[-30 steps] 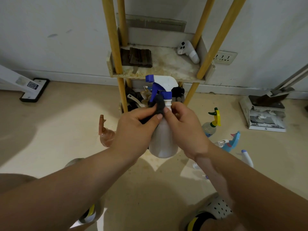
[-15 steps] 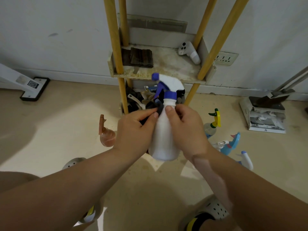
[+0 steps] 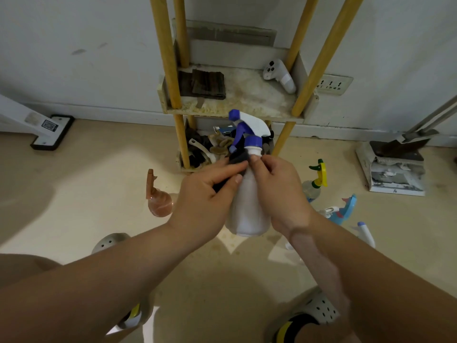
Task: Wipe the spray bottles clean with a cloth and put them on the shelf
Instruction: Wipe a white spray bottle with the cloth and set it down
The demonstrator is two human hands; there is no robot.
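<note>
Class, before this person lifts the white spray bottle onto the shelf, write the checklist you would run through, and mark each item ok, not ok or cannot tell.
1. Right hand has a firm grip on the white spray bottle: ok.
2. Left hand holds the dark cloth against the bottle's neck: ok.
3. Bottle wiped clean all round: cannot tell; its far side is hidden.
4. Bare space on the shelf between the folded brown cloth and the white controller: ok.
5. Blue trigger head seated on the neck: ok.
6. Other bottles on the floor done: not ok.
</note>
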